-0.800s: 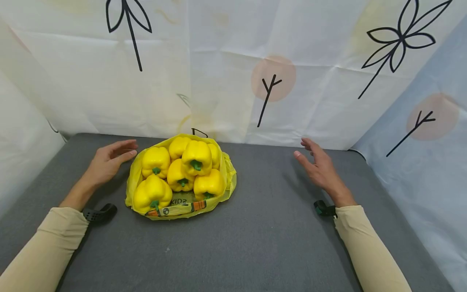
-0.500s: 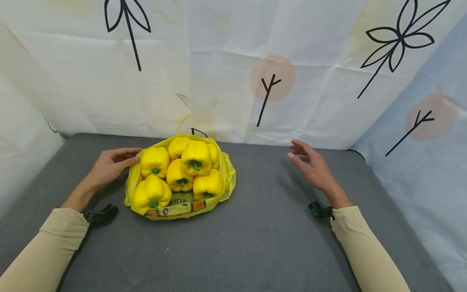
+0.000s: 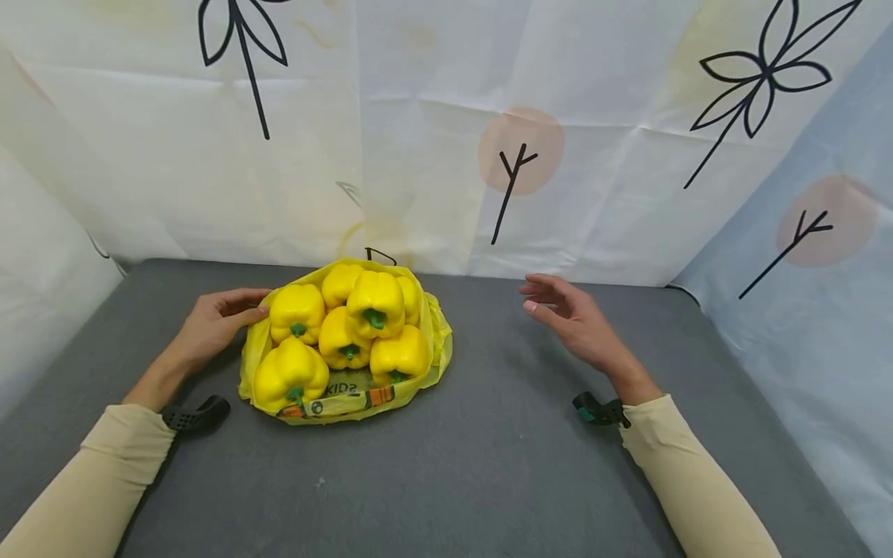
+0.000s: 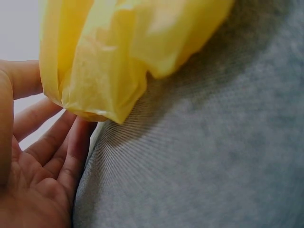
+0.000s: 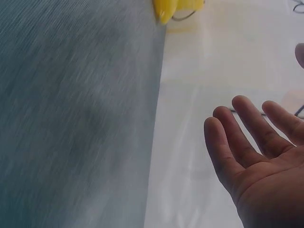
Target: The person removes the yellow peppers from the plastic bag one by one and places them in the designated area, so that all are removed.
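A yellow plastic bag, its mouth spread wide, sits left of centre on the grey table. Several yellow bell peppers with green stems are piled inside it. My left hand touches the bag's left rim, thumb on the near side and fingers farther back. In the left wrist view the crumpled bag hides the fingertips, while the visible fingers look fairly straight. To the right of the bag, my right hand hovers over the table, holding nothing, its fingers loosely spread.
The grey table extends on all sides of the bag. Behind it hangs a pale cloth with plant drawings, and similar cloth closes both sides. Dark bands sit at both wrists.
My left hand has moved right to reach the bag's left rim. My right hand has shifted left, closer to the bag. The bag and peppers have stayed in place.
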Demonstrator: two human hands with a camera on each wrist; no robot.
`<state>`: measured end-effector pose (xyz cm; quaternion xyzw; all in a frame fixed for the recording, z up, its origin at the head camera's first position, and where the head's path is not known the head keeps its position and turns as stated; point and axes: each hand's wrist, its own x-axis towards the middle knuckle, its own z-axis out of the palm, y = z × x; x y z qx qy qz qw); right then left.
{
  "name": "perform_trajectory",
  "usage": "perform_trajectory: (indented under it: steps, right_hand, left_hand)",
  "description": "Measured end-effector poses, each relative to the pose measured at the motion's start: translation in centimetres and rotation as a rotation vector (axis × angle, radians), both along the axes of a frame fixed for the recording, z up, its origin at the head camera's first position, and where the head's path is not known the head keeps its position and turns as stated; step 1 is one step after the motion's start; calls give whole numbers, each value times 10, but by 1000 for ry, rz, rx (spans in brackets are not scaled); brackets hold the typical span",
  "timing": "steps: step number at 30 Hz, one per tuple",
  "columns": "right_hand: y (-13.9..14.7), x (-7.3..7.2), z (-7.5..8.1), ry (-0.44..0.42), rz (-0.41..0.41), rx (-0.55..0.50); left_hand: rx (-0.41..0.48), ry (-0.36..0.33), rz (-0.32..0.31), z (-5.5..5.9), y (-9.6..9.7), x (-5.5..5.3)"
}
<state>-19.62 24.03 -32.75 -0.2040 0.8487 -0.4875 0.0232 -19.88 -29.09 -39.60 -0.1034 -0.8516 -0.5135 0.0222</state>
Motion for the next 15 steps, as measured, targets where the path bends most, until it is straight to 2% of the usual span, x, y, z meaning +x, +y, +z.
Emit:
perform_trajectory:
  steps: [9,15]
  right_hand:
    - [-42,-5,15,-36,109,-68]
    - [-73,-11,21,-8,200,-120]
  left_hand:
    - [-1,6,2,1,1,3]
    - [1,10,3,2,1,2]
